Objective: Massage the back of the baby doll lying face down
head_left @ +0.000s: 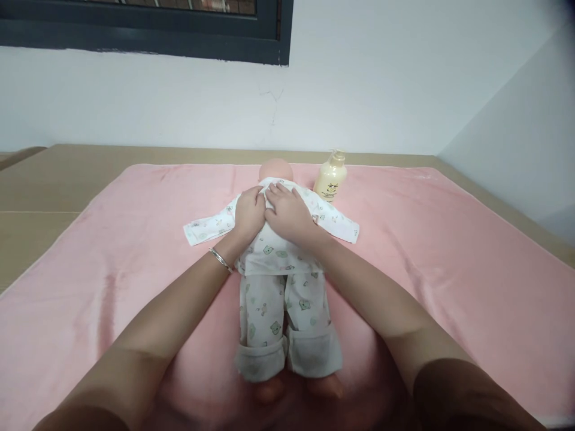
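Observation:
A baby doll [275,170] lies lengthwise in front of me, head away and feet towards me; its face does not show. It wears a white patterned shirt [281,254] and matching trousers [265,311] with turned-up cuffs. My left hand [250,211], a silver bangle at its wrist, rests on the upper left of the shirt with its fingers curled in against the cloth. Beside it, my right hand [288,211] lies on the upper middle of the shirt, fingers spread apart. The doll's sleeves stretch out to both sides.
A pale yellow pump bottle [331,179] stands just right of the doll's head. Beneath everything is a pink blanket [135,251] with a few creases, spread over a wooden table [90,164]. Behind it rise a white wall [368,90] and a dark window frame [179,42].

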A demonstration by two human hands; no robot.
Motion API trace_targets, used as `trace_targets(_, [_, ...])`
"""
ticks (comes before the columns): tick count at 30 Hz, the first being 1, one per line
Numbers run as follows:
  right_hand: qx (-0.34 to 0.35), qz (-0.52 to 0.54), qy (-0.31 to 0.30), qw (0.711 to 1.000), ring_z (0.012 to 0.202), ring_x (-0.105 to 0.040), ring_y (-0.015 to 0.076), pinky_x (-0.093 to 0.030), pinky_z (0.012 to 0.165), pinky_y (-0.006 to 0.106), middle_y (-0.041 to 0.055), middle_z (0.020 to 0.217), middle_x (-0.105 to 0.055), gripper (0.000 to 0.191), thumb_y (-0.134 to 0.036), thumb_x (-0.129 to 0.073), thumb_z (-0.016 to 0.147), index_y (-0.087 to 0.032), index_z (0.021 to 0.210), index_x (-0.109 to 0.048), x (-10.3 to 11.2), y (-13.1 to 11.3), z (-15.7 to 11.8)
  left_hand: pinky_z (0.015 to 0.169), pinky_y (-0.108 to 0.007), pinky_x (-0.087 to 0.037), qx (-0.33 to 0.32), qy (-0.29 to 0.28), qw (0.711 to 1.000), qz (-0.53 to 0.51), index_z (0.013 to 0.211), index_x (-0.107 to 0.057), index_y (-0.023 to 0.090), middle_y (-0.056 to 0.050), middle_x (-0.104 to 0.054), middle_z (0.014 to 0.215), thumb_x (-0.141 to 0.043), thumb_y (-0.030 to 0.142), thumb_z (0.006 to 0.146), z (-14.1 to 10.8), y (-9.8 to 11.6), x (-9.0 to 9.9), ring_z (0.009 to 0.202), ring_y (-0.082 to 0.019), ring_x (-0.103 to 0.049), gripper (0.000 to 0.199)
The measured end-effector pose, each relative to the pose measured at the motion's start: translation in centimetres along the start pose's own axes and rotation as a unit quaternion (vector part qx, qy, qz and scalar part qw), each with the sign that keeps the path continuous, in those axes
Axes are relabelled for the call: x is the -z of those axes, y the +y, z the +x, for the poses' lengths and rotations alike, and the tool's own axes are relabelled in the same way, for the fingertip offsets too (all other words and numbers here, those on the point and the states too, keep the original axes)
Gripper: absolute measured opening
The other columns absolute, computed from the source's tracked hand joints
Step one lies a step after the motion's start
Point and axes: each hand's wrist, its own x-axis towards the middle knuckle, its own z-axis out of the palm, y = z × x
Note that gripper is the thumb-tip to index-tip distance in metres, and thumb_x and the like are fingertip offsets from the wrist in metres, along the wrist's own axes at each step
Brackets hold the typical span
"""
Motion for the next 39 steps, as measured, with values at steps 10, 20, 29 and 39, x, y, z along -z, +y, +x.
trace_targets(10, [-0.088,-0.009,0.023,0.996,0.143,-0.049,0.0367,-0.035,0.12,0.053,0.0259,0.15,-0.055,0.057,-0.032,-0.028,0.106,0.001,0.148,-0.049,0.2,2.7,1.1,0.129,-0.05,-0.031,-0.102,-0.075,0.975,0.181,0.139,-0.057,0.002,-0.023,-0.057,0.151,-0.032,0.018,0.097,-1.9,3.2,-0.2,0.147,-0.032,-0.047,0.052])
trace_targets(20, [-0.097,0.0,-0.005,0.995,0.152,-0.039,0.0353,-0.031,0.125,0.055,0.023,0.161,-0.044,0.06,-0.033,-0.027,0.105,-0.004,0.155,-0.044,0.3,2.6,0.9,0.124,-0.052,-0.036,-0.017,-0.071,0.985,0.159,0.141,-0.056,0.003,-0.023,-0.058,0.148,-0.036,0.029,0.099,-0.7,2.4,0.3,0.142,-0.036,-0.051,0.053])
trace_targets(29, [-0.111,-0.071,-0.041,0.99,0.154,-0.034,0.0384,-0.024,0.127,0.054,0.0274,0.164,-0.036,0.066,-0.037,-0.025,0.108,0.005,0.159,-0.032,0.8,1.7,0.2,0.119,-0.05,-0.041,-0.036,-0.075,0.981,0.172,0.131,-0.062,0.004,-0.024,-0.064,0.138,-0.038,0.025,0.095,-1.1,2.9,0.5,0.133,-0.036,-0.056,0.048])
trace_targets(39, [-0.084,-0.022,-0.011,0.996,0.141,-0.052,0.0338,-0.039,0.118,0.048,0.0236,0.147,-0.058,0.057,-0.029,-0.018,0.107,-0.004,0.145,-0.054,0.5,3.7,1.3,0.129,-0.047,-0.033,-0.031,-0.069,0.979,0.192,0.144,-0.054,0.003,-0.02,-0.055,0.154,-0.032,0.022,0.1,-2.0,3.4,0.1,0.15,-0.031,-0.045,0.053])
